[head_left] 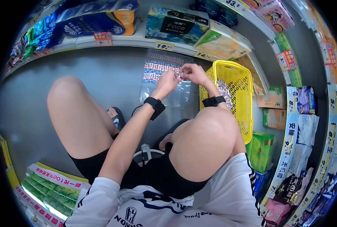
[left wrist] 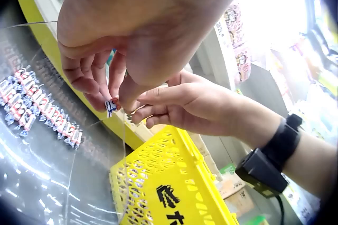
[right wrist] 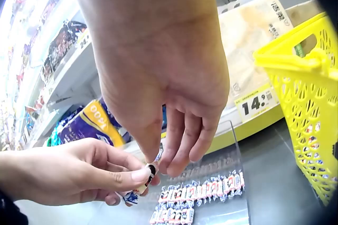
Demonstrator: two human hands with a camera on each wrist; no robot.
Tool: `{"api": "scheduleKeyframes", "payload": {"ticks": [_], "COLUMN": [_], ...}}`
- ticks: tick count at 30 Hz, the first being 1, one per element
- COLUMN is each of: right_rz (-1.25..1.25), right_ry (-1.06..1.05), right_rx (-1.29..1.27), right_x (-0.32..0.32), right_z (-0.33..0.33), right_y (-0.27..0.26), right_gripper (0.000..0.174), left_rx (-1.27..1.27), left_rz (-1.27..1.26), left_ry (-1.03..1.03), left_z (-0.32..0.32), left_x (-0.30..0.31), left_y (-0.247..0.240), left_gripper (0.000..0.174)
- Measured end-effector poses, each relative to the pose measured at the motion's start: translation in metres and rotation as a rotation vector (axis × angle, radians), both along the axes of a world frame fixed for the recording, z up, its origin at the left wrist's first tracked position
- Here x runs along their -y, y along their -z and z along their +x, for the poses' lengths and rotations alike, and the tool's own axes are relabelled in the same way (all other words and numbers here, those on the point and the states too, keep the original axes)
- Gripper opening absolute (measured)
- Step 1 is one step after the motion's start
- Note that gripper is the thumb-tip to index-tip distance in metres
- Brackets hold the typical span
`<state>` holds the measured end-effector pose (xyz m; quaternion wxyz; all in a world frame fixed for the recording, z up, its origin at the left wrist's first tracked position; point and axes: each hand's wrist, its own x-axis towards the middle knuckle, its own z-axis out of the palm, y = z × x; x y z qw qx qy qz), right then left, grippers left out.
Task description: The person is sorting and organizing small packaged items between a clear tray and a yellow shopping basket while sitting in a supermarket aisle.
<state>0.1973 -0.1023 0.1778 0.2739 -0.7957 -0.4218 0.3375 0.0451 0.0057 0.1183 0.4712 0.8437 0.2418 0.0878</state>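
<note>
Between the fingertips of both hands is one small wrapped candy [right wrist: 151, 171] in a white, blue and red twist wrapper. My left hand [head_left: 167, 82] pinches its body with thumb and forefinger. At its other twisted end, the thumb and fingers of my right hand [head_left: 195, 73] pinch the wrapper. Under the hands lies a clear plastic box [head_left: 184, 99], with rows of similar wrapped candies [head_left: 153, 76] along its far and left part. In the left wrist view, my left hand [left wrist: 132, 30] hides much of the held candy.
Right of the box stands a yellow basket [head_left: 248, 87] with more wrapped candies [head_left: 224, 92] inside. Behind the box, a low shelf [head_left: 130, 42] carries tissue packs [head_left: 176, 24]. Further stocked shelves run along the right. My bent knees [head_left: 214, 125] flank the arms.
</note>
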Motion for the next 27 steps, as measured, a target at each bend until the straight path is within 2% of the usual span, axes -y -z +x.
{"api": "scheduleKeyframes", "payload": {"ticks": [1,4,8,10,13,15,21,24,27], "right_rz": [-0.008,-0.112,-0.068,-0.074,-0.08,-0.064,0.001,-0.026,-0.084], "right_ry": [-0.023,-0.067,-0.151,-0.14,-0.106,-0.065,0.028,0.014,0.027], "right_rx": [0.022,-0.044,-0.121,-0.113,-0.13,-0.159,-0.309,-0.239,-0.127], "right_x": [-0.005,-0.022,-0.041,-0.051,-0.058,-0.058,-0.059,-0.058,-0.054], "right_z": [-0.003,-0.016,-0.028,-0.033,-0.031,-0.027,-0.026,-0.023,-0.02], "right_y": [0.007,0.019,0.036,0.034,0.043,0.05,0.055,0.061,0.07], "right_gripper": [0.014,0.017,0.019,0.018,0.016,0.019,0.019,0.012,0.013], "left_rx": [-0.011,-0.077,-0.092,-0.073,-0.072,0.006,0.073,0.051,-0.003], "left_rz": [0.0,0.017,0.057,0.106,0.035,0.15,0.101,0.08,0.065], "left_ry": [-0.06,-0.056,-0.102,-0.113,-0.142,-0.207,-0.102,-0.046,-0.088], "left_z": [-0.005,-0.027,-0.035,-0.035,-0.03,-0.029,-0.028,-0.032,-0.036], "left_x": [-0.001,-0.008,-0.021,-0.024,-0.028,-0.027,-0.041,-0.043,-0.034], "left_y": [0.007,0.025,0.033,0.035,0.036,0.037,0.032,0.036,0.035], "left_gripper": [0.027,0.027,0.026,0.026,0.025,0.023,0.024,0.028,0.031]}}
